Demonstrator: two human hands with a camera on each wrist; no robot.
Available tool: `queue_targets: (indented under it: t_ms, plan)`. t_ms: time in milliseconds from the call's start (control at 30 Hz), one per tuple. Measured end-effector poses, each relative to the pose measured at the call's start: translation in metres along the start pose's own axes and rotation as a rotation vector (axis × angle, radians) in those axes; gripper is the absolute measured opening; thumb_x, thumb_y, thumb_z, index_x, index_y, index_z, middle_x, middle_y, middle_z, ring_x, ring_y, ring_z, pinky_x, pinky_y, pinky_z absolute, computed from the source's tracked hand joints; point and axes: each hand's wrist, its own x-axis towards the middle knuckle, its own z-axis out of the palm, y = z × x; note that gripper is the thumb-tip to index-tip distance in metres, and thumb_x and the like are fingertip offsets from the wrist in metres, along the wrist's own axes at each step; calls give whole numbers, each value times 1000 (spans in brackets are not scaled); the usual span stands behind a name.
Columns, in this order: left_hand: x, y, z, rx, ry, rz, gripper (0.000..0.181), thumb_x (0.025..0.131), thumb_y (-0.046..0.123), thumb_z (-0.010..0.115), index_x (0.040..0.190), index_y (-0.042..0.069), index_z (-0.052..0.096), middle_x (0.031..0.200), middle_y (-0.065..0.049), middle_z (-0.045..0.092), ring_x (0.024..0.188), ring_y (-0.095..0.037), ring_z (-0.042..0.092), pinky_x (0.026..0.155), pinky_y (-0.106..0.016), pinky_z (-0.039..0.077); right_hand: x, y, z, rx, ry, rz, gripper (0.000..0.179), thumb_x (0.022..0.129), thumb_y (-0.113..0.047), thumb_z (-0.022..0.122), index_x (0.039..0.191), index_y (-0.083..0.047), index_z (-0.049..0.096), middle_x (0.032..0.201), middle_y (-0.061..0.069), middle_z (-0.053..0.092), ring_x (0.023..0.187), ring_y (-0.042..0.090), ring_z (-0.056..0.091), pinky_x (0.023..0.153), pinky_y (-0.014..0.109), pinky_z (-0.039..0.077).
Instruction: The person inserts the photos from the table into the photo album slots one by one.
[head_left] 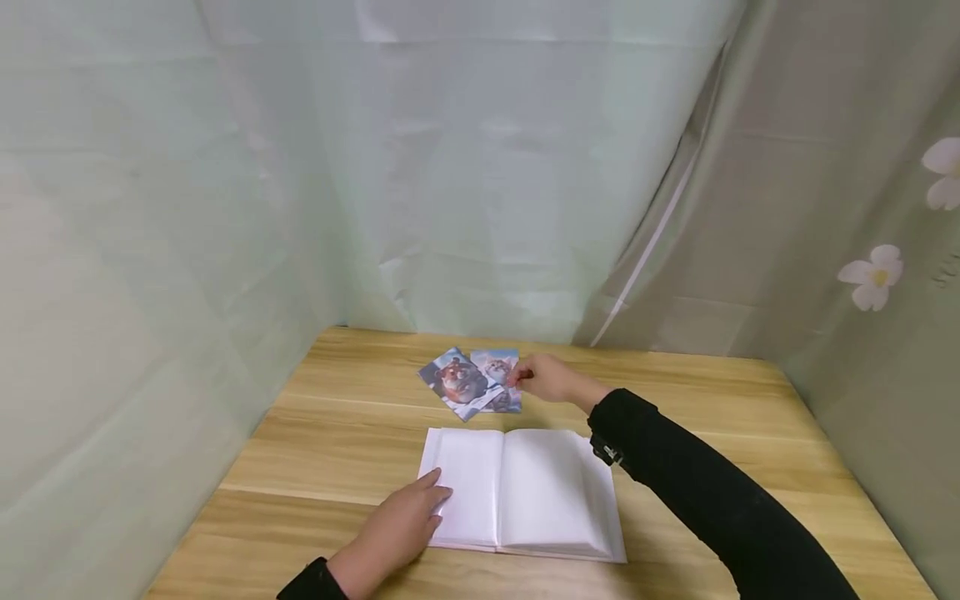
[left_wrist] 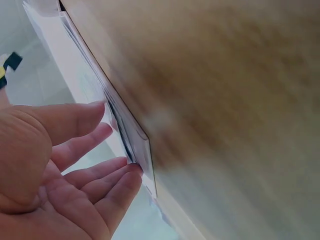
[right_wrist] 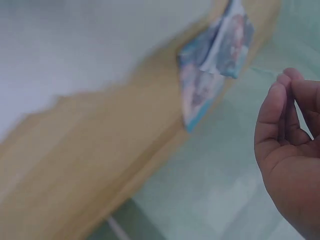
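An album-like book with blank white pages lies spread on the wooden table. My left hand rests on its left page edge, fingers extended; in the left wrist view, the fingertips touch the book's layered edge. Beyond the book, overlapping animal pictures lie together: a tilted one with a reddish-brown animal partly covers another with a pale furry animal. Over the right side of these pictures is my right hand. Its thumb and fingertips are bunched together in the right wrist view, with nothing visible between them.
The wooden table extends to both sides of the book. Pale curtains hang behind its back edge and along the left, and a flowered curtain hangs on the right. Black sleeves cover both forearms.
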Motion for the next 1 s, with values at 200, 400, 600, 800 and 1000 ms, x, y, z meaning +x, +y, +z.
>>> queue_targets:
  t_ms: [200, 400, 600, 800, 1000]
  plan:
    - [0, 5, 2, 23, -5, -6, 32, 86, 4, 73, 117, 0, 69, 134, -27, 58, 117, -40, 62, 97, -52, 50, 26, -20, -8, -44, -33, 43, 17, 96, 0, 60, 94, -6, 76, 101, 6, 74, 89, 15, 65, 78, 28, 53]
    - [3, 14, 4, 56, 10, 18, 34, 83, 1, 75, 116, 0, 70, 132, -26, 60, 117, -39, 62, 97, -49, 51, 38, -24, -6, -65, -49, 80, 15, 96, -3, 62, 95, -7, 77, 102, 7, 74, 85, 14, 61, 76, 26, 51]
    - [6, 20, 8, 51, -12, 14, 34, 83, 3, 76, 117, 3, 70, 132, -24, 60, 115, -38, 63, 95, -47, 52, 42, -14, 4, -79, -12, 183, 17, 95, -1, 59, 102, -2, 75, 105, 8, 72, 90, 18, 62, 80, 30, 51]
    - [5, 21, 6, 76, -8, 22, 35, 81, 6, 78, 115, 4, 71, 131, -22, 61, 114, -36, 63, 94, -46, 53, 50, -4, 20, -95, 62, 284, 23, 92, -1, 61, 112, 3, 72, 110, 13, 71, 99, 26, 64, 86, 38, 54]
    - [2, 21, 3, 111, -4, 58, 35, 80, 6, 79, 114, 4, 71, 127, -23, 63, 112, -36, 64, 92, -45, 54, 55, 5, 45, -135, 89, 378, 31, 93, -10, 70, 121, 4, 67, 118, 17, 69, 110, 31, 64, 93, 42, 53]
